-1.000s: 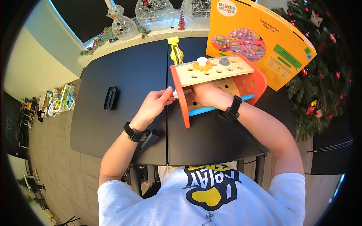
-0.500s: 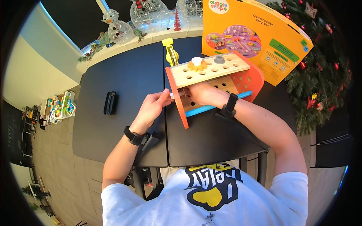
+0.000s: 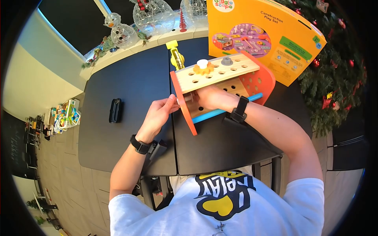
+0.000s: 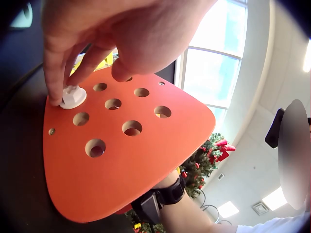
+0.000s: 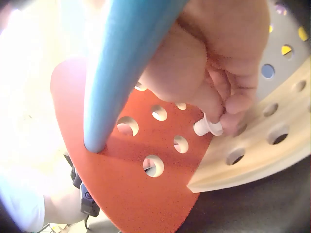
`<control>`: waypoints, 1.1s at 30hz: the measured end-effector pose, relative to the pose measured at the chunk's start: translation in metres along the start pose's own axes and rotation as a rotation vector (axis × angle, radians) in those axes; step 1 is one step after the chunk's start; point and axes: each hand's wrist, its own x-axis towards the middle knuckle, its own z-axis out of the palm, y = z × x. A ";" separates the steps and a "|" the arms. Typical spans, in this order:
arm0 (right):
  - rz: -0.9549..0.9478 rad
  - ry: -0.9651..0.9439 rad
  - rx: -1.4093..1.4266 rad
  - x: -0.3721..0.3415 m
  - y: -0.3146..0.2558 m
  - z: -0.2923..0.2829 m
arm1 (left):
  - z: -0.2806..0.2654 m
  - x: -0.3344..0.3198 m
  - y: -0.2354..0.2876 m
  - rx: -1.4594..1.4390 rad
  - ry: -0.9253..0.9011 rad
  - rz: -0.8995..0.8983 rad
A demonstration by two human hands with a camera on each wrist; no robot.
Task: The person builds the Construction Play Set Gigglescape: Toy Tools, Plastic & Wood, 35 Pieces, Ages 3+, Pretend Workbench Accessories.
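The toy workbench has a red side panel (image 3: 186, 104), a pale wooden top (image 3: 220, 72) and a blue rod (image 3: 212, 115). At the panel's outer face my left hand (image 3: 157, 116) pinches a white bolt (image 4: 73, 97), whose flange lies against or very near the red surface. Beneath the wooden top, my right hand (image 3: 215, 98) reaches inside the bench. Its fingertips hold a small white flanged piece (image 5: 208, 126) near the inner side of the panel; whether this meets the bolt is unclear. An orange gear (image 3: 203, 69) and a grey nut (image 3: 226, 61) sit on top.
A yellow toy tool (image 3: 176, 55) is behind the bench, at its left corner. The large orange box (image 3: 289, 23) stands behind to the right. On the left half of the black table (image 3: 98, 145) lies a black tray (image 3: 115, 110).
The white bolt, which stuck out from the panel, now shows far less outside it, and my left fingertips are closer to the panel. My right hand stays inside. The head view has shifted slightly.
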 end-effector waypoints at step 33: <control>-0.040 -0.077 0.140 -0.011 -0.017 -0.012 | -0.002 0.002 -0.001 0.034 -0.013 0.015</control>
